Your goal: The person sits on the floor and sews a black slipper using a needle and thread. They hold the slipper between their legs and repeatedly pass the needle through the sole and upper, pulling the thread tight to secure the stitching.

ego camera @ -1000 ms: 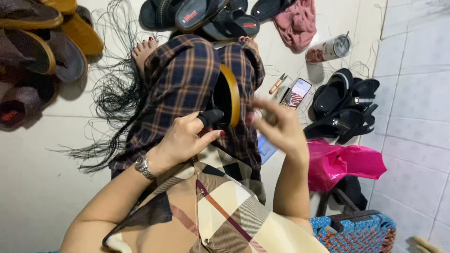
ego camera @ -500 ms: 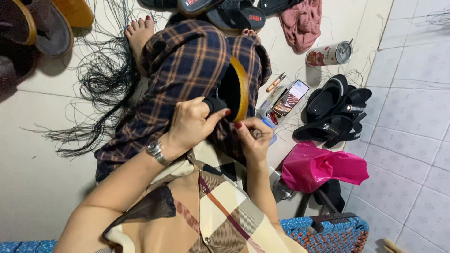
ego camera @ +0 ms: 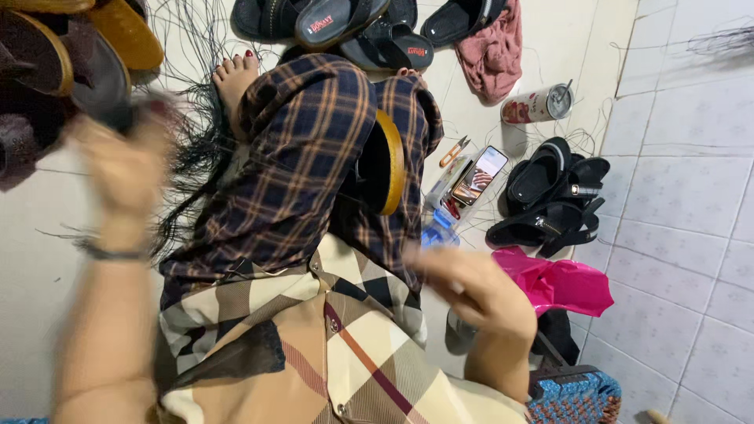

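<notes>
The person wears navy plaid trousers with orange lines, a beige checked top, a thin wrist bracelet, and red toenail polish.

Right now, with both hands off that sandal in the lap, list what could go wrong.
The sandal sole stands on edge between the knees with neither the left hand nor the right hand on it, so it may tip over. Loose black threads trail by the bare foot and could tangle. The small scissors lie beside the phone, within the sweep of the right hand.
</notes>
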